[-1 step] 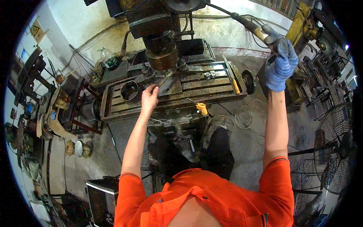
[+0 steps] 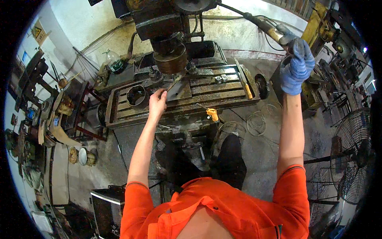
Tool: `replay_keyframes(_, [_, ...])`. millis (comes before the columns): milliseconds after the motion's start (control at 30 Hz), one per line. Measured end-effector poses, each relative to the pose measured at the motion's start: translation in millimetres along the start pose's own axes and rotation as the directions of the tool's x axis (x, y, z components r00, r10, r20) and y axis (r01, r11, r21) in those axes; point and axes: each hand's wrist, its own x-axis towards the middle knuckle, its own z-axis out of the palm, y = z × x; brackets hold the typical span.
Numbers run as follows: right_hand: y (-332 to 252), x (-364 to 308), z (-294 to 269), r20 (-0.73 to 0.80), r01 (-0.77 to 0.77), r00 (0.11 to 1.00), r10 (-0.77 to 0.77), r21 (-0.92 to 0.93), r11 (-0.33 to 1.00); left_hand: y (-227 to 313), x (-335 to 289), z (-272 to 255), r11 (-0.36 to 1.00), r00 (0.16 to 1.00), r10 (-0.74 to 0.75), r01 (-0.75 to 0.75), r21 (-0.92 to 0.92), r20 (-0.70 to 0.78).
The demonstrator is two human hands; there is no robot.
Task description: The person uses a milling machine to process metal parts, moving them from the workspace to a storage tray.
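My left hand [image 2: 158, 104], bare, is closed on the handle of a slim brush [image 2: 173, 85]. The brush tip reaches up under the round spindle head [image 2: 171, 61] of a drilling or milling machine; whether it touches anything there I cannot tell. In a blue glove, my right hand [image 2: 297, 65] is wrapped round the end of a long machine lever [image 2: 264, 28], raised at the far right. Just left of my left hand, a round pot [image 2: 136, 96] with dark contents stands on the slotted machine table [image 2: 159, 113].
A flat file-like tool [image 2: 242, 79] with a yellow handle lies on the table's right side. A yellow air gun [image 2: 212, 114] hangs at its front edge. At right stands a black fan [image 2: 352, 155]; coiled hose [image 2: 256, 123] lies on the floor. A bucket [image 2: 86, 157] is at left.
My gloved right hand has shifted very slightly to the right at the lever. My left hand and the brush have stayed in place.
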Motion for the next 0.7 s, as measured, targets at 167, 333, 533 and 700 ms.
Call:
replay_keyframes(167, [-10, 30, 20, 0.131, 0.187, 0.972, -0.195, 0.070, 0.980, -14, 14, 0, 0.973, 0.987, 0.150, -0.139, 0.185, -0.050])
replay_keyframes(333, [-6, 100, -4, 0.532, 0.859, 0.482, -0.696, -0.443, 0.255, -4, 28, 17, 0.937, 0.964, 0.253, -0.224, 0.269, -0.080])
replay_keyframes(533, [-33, 134, 47, 0.419, 0.473, 0.812, -0.407, -0.062, 0.879, -12, 36, 15, 0.832, 0.924, 0.342, -0.214, 0.513, -0.170])
replay_keyframes(700, [-55, 118, 61, 0.299, 0.263, 0.933, -0.202, -0.180, 0.948, -5, 22, -6, 0.806, 0.921, 0.368, -0.249, 0.536, -0.125])
